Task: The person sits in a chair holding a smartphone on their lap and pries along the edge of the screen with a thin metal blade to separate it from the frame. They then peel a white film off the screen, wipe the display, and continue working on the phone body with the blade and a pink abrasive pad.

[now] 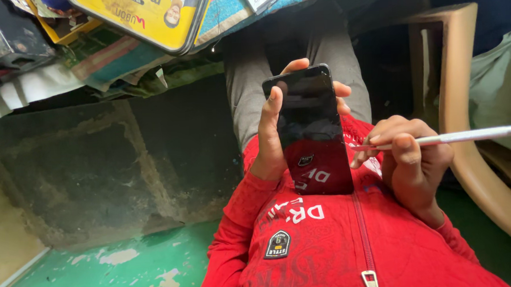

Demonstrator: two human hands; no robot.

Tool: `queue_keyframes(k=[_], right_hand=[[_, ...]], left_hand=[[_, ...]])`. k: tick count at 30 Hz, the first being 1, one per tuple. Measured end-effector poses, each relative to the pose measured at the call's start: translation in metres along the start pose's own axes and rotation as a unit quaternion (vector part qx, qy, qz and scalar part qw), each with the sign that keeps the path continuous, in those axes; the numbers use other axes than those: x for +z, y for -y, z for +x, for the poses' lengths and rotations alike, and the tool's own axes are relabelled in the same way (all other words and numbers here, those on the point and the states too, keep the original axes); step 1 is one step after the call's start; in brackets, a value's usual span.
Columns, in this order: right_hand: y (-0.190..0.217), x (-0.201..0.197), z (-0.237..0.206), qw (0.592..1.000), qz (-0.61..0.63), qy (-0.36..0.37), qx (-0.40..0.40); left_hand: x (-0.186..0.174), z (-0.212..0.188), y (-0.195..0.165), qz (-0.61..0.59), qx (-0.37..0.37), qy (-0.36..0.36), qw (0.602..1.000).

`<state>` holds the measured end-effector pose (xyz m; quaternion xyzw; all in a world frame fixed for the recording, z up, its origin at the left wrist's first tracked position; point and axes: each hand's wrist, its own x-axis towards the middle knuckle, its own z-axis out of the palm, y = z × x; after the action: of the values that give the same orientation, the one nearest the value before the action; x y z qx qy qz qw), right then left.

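Hands fill the middle of the head view, held close above a red zip-front top with printed lettering and a small dark patch. The left hand (273, 142) is wrapped around a black smartphone (313, 132), thumb pressed along its left edge and fingertips showing past the top and right edge, so the grip is closed firmly on the phone. The phone stands nearly upright in that hand, its dark glossy screen turned toward the camera and mirroring the red fabric, its lower end just over the chest. The right hand (410, 156) sits just beside the phone's right edge, fingers pinched together on a slim white tool (471, 135) that runs out toward the right border of the picture; its tip lies at the phone's right side, though whether it touches the edge cannot be told. Grey trousers show beyond the phone. A tan plastic chair (457, 92) stands at the right, a worn green floor (128, 272) lies at lower left, and a yellow box (144, 15) sits among clutter at the top.
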<state>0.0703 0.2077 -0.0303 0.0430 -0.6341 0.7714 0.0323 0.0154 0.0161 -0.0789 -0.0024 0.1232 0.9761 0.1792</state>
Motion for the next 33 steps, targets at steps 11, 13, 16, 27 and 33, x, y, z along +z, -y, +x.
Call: queue_keyframes(k=[11,13,16,27,33], right_hand=[[-0.0031,-0.0010,0.0005,1.000,-0.019,0.013,0.004],[-0.0030,-0.0012,0.0006,0.999,-0.037,0.016,0.006],[-0.0037,-0.0012,0.0018,0.999,-0.032,0.012,-0.010],[0.0008,-0.0014,0.0049,0.996,-0.086,0.023,-0.023],[0.0036,-0.0022,0.0051,0.993,-0.115,0.026,-0.021]], left_hand=[[-0.0050,-0.0006,0.0020,-0.001,0.000,0.013,1.000],[-0.0050,-0.0006,0.0019,-0.001,0.002,0.016,1.000],[-0.0047,0.0000,0.0012,-0.001,0.003,0.013,1.000],[0.0006,0.0009,-0.0003,0.020,0.001,0.004,1.000],[-0.0011,0.0027,0.0006,0.022,0.002,0.009,1.000]])
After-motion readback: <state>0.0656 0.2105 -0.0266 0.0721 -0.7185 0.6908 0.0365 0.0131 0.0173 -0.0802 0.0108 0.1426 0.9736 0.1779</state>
